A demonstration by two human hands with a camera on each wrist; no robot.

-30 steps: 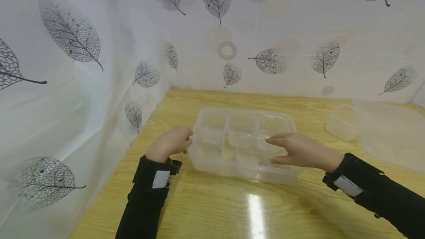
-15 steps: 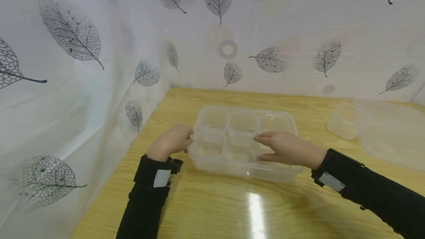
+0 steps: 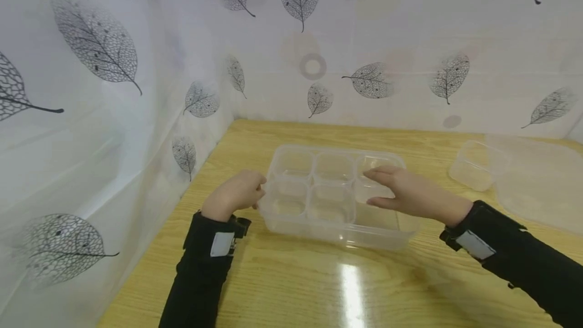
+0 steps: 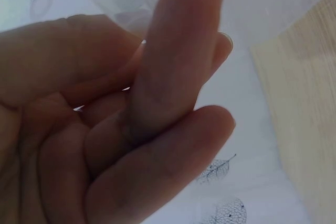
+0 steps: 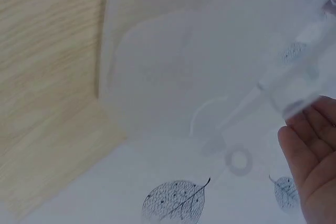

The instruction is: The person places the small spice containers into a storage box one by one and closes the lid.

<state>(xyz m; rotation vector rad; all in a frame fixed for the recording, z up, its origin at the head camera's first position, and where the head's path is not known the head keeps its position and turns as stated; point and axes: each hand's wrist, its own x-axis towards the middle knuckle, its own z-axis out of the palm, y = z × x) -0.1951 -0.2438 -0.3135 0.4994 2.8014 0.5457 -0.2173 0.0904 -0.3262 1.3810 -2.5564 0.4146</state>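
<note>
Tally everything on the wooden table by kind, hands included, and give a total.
Clear tray with six compartments: 1
Small clear cup standing loose on the right: 1
Clear flat lid beside the cup: 1
Hands: 2, the left hand at the tray's left end, the right hand over its right side
Total: 5

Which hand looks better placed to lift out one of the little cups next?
Probably the right hand: it hovers, fingers extended, over the tray and its small cups. The left hand is curled at the tray's left edge, seemingly steadying it.
</note>
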